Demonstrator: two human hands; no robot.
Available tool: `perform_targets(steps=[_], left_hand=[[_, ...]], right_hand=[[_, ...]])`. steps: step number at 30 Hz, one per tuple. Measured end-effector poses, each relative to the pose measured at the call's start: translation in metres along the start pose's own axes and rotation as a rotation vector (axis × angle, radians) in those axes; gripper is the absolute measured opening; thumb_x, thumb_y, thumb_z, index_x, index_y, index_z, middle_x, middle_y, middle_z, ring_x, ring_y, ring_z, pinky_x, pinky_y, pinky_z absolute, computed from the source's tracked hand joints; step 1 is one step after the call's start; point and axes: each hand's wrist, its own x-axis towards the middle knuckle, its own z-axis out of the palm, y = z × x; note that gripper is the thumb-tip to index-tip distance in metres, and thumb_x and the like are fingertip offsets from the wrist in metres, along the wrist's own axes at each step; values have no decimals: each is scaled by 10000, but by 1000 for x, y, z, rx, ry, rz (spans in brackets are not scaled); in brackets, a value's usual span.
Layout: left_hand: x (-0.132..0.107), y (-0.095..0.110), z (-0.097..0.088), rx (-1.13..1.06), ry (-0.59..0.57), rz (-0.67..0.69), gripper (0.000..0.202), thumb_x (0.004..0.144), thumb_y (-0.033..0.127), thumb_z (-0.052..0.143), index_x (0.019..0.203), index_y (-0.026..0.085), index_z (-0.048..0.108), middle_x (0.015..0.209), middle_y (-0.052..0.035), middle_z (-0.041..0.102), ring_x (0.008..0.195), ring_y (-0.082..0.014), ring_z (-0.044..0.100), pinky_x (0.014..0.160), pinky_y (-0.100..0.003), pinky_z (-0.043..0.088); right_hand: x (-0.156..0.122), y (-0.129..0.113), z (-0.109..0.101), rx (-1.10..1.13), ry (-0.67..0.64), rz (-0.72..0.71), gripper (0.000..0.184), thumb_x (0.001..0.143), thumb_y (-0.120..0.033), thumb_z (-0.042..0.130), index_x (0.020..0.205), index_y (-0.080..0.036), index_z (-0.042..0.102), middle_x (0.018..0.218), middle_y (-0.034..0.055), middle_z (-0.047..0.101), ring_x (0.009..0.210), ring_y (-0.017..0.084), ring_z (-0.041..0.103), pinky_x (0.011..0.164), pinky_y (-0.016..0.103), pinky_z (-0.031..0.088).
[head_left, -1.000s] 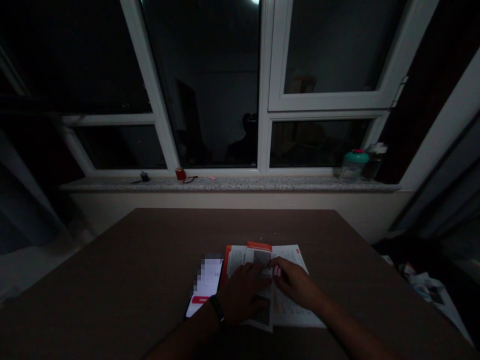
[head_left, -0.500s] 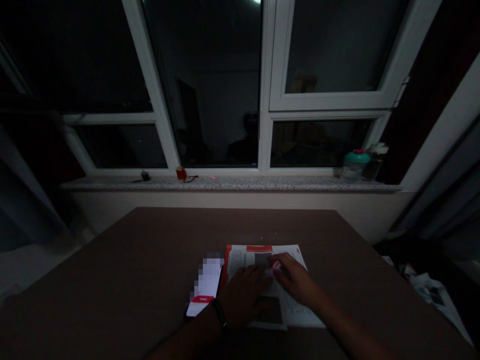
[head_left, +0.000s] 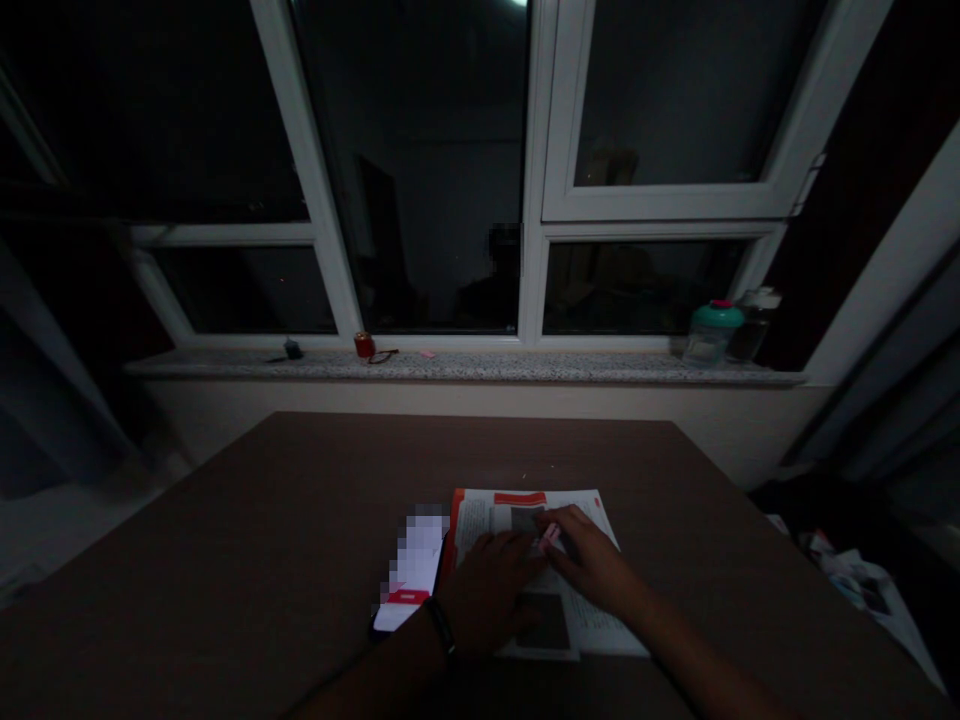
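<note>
An open booklet [head_left: 581, 620] with white pages and an orange-red strip along its top lies on a dark brown table [head_left: 300, 520]. My left hand [head_left: 487, 585], a dark band on its wrist, rests flat on the booklet's left page with the fingers stretched out. My right hand [head_left: 592, 565] lies on the right page, its fingers pinched on a small pink object [head_left: 549, 537] near the centre fold. A lit phone [head_left: 411, 580] lies on the table just left of the booklet, beside my left wrist.
Beyond the table runs a speckled windowsill [head_left: 465, 367] under dark windows. On it stand a teal-lidded jar [head_left: 711, 332], a dark bottle [head_left: 752, 322] and a small red object [head_left: 364, 346]. Crumpled papers [head_left: 855, 580] lie on the floor at right.
The lifted page at the centre fold has been laid down flat. Both hands stayed on the booklet, shifting only slightly.
</note>
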Motion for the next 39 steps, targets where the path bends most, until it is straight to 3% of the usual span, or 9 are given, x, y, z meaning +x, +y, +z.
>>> perform_targets(steps=[8,14,18,22,29,34,39], left_hand=[[1,3,-7,-22,-22,-2,650,877,380,682,1438,294,365,1490,-80,397,1348,-313,352,1093,-517,293],[1,-12,-14,-60,13,-52,459,889,156,592,1320,265,480,1391,-37,503,1273,-245,433,1057,-420,358],[-1,-23,-11,-33,41,-82,467,859,196,650,1297,264,502,1424,-52,463,1286,-279,410,1054,-454,356],[-1,-20,-9,-30,45,-89,511,870,258,672,1341,274,474,1442,-60,439,1309,-295,381,1073,-479,332],[1,-15,-12,-93,21,-75,595,877,301,659,1411,240,405,1441,-72,453,1312,-260,400,1089,-413,342],[1,-30,-7,124,36,-368,465,895,191,542,1354,151,478,1436,-145,454,1318,-309,401,1067,-472,348],[0,-32,-6,209,32,-401,445,906,187,515,1348,133,495,1434,-153,455,1312,-317,403,1047,-473,376]], right_hand=[[1,-1,0,-5,-8,-6,373,866,-166,569,1231,-243,551,1154,77,573,1113,231,545,986,376,447],[1,1,3,-7,-5,-3,400,842,-161,596,1230,-240,542,1143,77,560,1082,227,550,964,370,456],[1,-1,3,-18,0,-18,408,838,-167,604,1234,-241,539,1142,78,559,1079,229,544,958,365,452],[2,-7,2,-43,-10,-7,378,861,-175,579,1231,-243,549,1128,82,571,1069,238,540,943,374,449],[2,-16,1,-50,-89,-26,449,816,-139,611,1245,-247,533,1165,77,573,1110,241,519,972,373,423],[1,-15,1,-48,-102,-4,448,825,-144,609,1253,-243,524,1179,79,568,1117,234,521,975,366,423],[2,-16,-1,-44,-110,-6,455,811,-138,629,1244,-238,531,1163,75,574,1107,228,525,965,350,426]])
